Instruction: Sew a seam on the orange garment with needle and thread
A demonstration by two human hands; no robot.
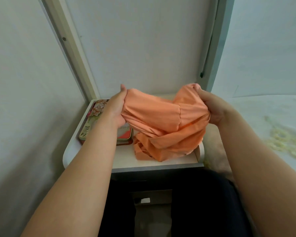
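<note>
Both fists held the orange garment (161, 120) bunched above the bench (123, 156): our left hand (117, 108) and right hand (210, 106) stretched it between them, probably hunting the seam; no needle showed.

Both forearms bare, reaching forward from the lower corners of the view and converging toward the middle. Left hand (115, 108) raised, palm turned inward to the right, thumb up at the top; fingers curled into the left end of the orange garment (161, 124), gripping a bunch of it. Right hand (212, 108) at about the same height, back of the hand toward the camera, fingers curled over and gripping the right end of the cloth. Hands well apart, the cloth spanning between them. Wrists roughly straight, neither forearm resting on anything visible.
</note>
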